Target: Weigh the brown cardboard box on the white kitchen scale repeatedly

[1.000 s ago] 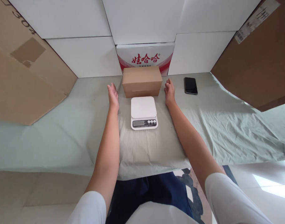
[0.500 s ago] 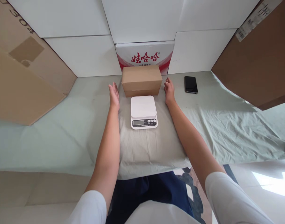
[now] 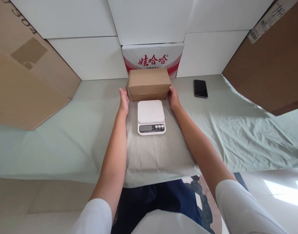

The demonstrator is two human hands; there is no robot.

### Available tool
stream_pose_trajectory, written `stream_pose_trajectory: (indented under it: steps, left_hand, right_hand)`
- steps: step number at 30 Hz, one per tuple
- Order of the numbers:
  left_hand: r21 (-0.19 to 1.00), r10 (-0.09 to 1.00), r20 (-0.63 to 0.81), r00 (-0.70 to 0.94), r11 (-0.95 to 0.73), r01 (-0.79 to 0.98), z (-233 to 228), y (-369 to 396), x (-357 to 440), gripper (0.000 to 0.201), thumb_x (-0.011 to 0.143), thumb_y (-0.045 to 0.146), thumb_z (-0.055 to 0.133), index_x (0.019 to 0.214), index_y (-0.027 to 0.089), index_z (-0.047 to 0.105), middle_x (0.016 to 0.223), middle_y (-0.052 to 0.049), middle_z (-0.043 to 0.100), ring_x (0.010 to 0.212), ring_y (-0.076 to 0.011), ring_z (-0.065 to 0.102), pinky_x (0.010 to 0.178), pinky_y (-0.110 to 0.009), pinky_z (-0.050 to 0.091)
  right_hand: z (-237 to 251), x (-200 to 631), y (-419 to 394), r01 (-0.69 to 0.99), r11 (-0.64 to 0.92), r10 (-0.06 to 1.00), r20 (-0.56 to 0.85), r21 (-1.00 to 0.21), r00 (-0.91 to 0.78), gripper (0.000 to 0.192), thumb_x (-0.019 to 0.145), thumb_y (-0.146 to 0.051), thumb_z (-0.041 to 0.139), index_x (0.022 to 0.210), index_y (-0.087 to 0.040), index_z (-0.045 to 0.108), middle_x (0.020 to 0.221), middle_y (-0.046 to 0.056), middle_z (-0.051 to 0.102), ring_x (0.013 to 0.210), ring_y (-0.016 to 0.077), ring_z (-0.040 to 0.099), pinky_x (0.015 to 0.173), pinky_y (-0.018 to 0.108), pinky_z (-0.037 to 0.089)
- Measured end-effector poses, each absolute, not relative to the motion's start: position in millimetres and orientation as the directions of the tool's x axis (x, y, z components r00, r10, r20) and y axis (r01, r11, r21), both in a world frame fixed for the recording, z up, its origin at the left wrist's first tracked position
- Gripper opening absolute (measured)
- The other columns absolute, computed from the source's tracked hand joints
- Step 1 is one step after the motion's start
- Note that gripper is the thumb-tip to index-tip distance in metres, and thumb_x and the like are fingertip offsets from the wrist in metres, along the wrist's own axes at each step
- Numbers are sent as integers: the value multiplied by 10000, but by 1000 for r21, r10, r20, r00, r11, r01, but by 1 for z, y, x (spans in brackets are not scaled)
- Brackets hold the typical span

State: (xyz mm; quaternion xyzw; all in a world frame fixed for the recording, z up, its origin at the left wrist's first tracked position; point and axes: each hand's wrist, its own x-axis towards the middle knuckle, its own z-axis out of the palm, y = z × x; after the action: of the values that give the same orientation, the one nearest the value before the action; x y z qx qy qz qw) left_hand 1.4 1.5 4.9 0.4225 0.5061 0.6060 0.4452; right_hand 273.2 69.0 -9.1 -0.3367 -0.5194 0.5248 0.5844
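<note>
A closed brown cardboard box [image 3: 149, 82] rests on the cloth, its long side toward me. My left hand [image 3: 124, 100] is upright just beside the box's left end, fingers stretched out and thumb apart; whether it touches the cardboard I cannot tell. At the right end, my right hand [image 3: 173, 98] lies against the box near its front corner, thumb up, with its fingers partly hidden along the side. Directly in front of the box, between my forearms, sits a white digital kitchen scale [image 3: 151, 112] with a bare platform and a blank display.
A black phone [image 3: 200, 88] lies right of the box. Behind stands a white-and-red printed carton [image 3: 152, 52] among white panels [image 3: 90, 58]. Large cardboard cartons flank the green cloth [image 3: 66, 146], one at the left [image 3: 29, 91] and one at the right [image 3: 268, 71].
Both hands have moved inward toward the ends of the cardboard box. My right hand has come up against its right end. The box and scale have stayed in place.
</note>
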Motion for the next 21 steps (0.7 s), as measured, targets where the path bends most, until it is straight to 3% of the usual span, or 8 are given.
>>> stream_pose_trajectory:
  steps: [6,10,21]
  left_hand:
    - [975,975,152,-159,-174,-135,7,0,11,962,935,857,83,1568,277,518,1702,-60,466,1643,-246,322,1370,-438,225]
    - [978,977,133,-167,-157,-141,8,0,13,991,905,895,105,1557,279,528,1685,-71,491,1647,-245,308,1366,-429,225]
    - [979,977,121,-173,-146,-139,8,1,13,990,907,891,94,1560,284,524,1675,-76,503,1647,-242,306,1364,-432,224]
  right_hand:
    - [-10,263,62,-257,302,937,336,-918,-96,725,761,-693,653,1398,-349,620,1561,-59,630,1561,257,480,1378,461,316]
    - [-10,260,60,-252,308,936,340,-917,-93,691,764,-695,646,1386,-396,623,1563,-75,626,1571,247,474,1377,429,320]
    - [-9,259,57,-268,309,933,345,-913,-102,712,787,-661,640,1435,-372,578,1601,-75,588,1571,251,463,1384,424,301]
